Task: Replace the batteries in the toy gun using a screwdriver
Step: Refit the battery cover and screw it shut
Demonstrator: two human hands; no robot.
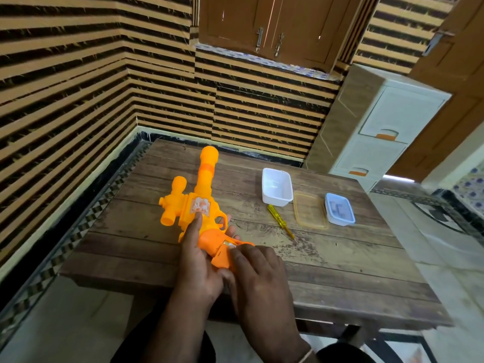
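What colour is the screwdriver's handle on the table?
Translucent yellow; the screwdriver lies free on the table, seen in the head view.

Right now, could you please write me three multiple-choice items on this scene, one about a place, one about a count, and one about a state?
1. Where does the screwdriver lie?
A. On the table, between the toy gun and the containers
B. In the right hand
C. Inside the white tub

2. How many open containers stand on the table?
A. One
B. Two
C. Three

3. What state is the gun's grip in?
A. Sealed shut
B. Its battery cover is open
C. Broken off

Answers:
1 A: the yellow-handled tool rests untouched on the wood.
2 C: white tub, clear amber tub and blue-rimmed tub.
3 B: the cover stands away from the grip, metal showing inside, with the left hand and right hand on it.
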